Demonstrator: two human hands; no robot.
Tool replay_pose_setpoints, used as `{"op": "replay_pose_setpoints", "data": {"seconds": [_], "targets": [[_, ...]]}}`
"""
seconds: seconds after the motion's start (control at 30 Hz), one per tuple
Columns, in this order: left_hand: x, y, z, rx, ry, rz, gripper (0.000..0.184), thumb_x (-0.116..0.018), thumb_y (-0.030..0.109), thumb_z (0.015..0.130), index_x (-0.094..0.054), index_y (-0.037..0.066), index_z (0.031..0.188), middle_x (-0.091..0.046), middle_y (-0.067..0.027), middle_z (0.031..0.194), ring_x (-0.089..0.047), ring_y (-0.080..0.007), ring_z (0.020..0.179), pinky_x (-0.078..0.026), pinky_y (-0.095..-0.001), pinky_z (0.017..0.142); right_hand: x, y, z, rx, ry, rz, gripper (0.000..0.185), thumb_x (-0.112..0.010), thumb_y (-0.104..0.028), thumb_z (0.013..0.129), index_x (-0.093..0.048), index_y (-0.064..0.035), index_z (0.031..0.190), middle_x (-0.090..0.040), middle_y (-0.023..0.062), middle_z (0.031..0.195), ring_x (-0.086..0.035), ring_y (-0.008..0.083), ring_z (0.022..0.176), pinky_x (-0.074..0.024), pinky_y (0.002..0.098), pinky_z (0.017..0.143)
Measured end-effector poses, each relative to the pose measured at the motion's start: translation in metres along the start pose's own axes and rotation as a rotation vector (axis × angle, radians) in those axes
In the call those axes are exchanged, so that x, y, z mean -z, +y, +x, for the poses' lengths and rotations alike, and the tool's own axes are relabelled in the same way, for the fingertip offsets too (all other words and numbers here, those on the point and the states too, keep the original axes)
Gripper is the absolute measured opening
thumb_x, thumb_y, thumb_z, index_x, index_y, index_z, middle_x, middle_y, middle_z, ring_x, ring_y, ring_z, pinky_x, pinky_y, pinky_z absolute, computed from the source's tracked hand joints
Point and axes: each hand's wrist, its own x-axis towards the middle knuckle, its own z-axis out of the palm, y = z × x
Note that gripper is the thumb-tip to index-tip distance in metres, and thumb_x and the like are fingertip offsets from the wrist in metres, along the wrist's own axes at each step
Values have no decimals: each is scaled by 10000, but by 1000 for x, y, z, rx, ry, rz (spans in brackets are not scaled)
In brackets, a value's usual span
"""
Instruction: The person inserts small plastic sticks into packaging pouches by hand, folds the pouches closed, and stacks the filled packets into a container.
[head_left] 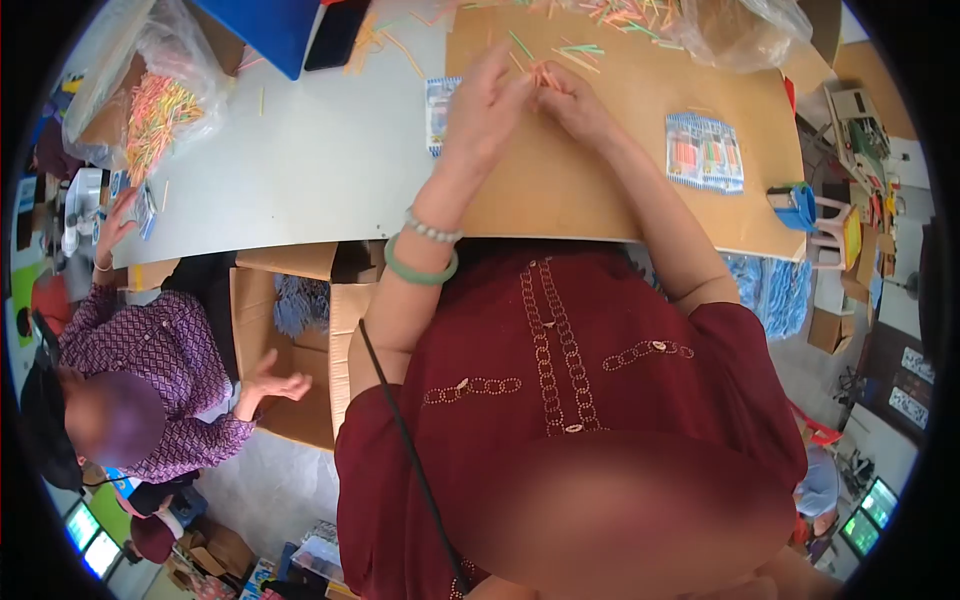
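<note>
Both hands close on a few thin coloured sticks

The left hand and right hand meet over the brown board, fingertips nearly together. The fingers of both are curled in, with a small cluster of pink-orange sticks between their tips; the exact gap and which hand grips harder cannot be told. The cluster's long axis seems to run roughly away from the person, though the fingers hide much of it.

Just beyond the fingertips lie loose sticks, pointing in different directions, one green stick slanting. Farther beyond and to the right is a clear plastic bag, its contents unclear.

Right of the right fingers, nearer the body, striped-edge packets show coloured sticks inside. Another packet lies left of the left fingers, partly covered by that hand. Well to their left, an open plastic bag holds a heap of mixed-colour sticks. Below the table edge, a cardboard box contains blue-grey bundles; a co-worker's hand is over it.
</note>
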Motion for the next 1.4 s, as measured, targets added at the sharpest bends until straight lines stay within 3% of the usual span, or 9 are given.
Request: {"op": "replay_pose_setpoints", "data": {"seconds": [0.07,0.13,0.27,0.67,0.87,0.93,1.07,1.13,1.4], "targets": [[-25,-5,-2,-108,-51,35,328,-555,148,889,-543,-11,1176,-593,-161,1031,-587,-257,864,-466,-314,792,-11,21,-15,44,37,36,74,-532,-133,851,-537,-69,886,-511,-9,719,-451,108,652,-377,274,588],[-42,-6,-4,-122,-108,190,320,-523,140,928,-541,-16,1207,-616,-150,1136,-584,-248,1057,-447,-291,899,-23,31,-18,387,262,-202,119,-535,-141,860,-525,-31,904,-560,79,770,-516,228,695,-412,344,630],[-61,-10,-15,-132,-24,189,324,-494,155,940,-535,-15,1213,-566,-201,1229,-536,-314,1156,-418,-325,967,-19,43,-16,425,193,-54,167,-528,-158,867,-524,-9,941,-582,153,849,-551,347,788,-441,403,699],[-69,-18,-23,-214,-7,387,377,-434,175,958,-464,-65,1247,-467,-261,1303,-412,-397,1249,-338,-404,1050,-15,27,-30,256,130,-286,227,-531,-211,856,-535,-19,977,-614,183,946,-584,389,879,-466,431,741],[-64,-21,-33,-83,1,72,466,-428,260,988,-417,-53,1333,-488,-168,1333,-466,-233,1222,-352,-296,1020,-17,17,-32,423,194,-302,218,-497,-198,878,-515,-18,999,-598,160,891,-576,344,838,-469,403,724],[-61,-16,-34,-88,1,0,461,-454,263,984,-435,-47,1325,-504,-145,1308,-484,-196,1177,-368,-281,998,-15,17,-35,92,190,-143,190,-509,-183,881,-516,-42,1008,-580,96,839,-572,231,786,-470,345,686],[-46,6,-33,-31,38,-14,393,-486,212,962,-488,-37,1266,-507,-174,1294,-480,-269,1196,-373,-312,996,-8,18,-37,63,62,336,158,-530,-113,865,-524,-68,1016,-558,22,813,-541,115,763,-463,274,657],[-35,5,-31,-99,61,80,333,-556,155,931,-549,-50,1194,-594,-75,1129,-535,-126,1026,-419,-256,906,-8,5,-46,48,45,416,140,-558,-75,877,-531,-72,1014,-532,-23,849,-519,58,779,-460,221,685],[-36,2,-42,42,54,97,161,-598,30,830,-645,-4,980,-634,-89,918,-595,-176,805,-478,-269,743,-12,12,-46,89,66,360,124,-568,-67,867,-550,-61,990,-552,-19,830,-523,64,756,-439,209,667]]}}
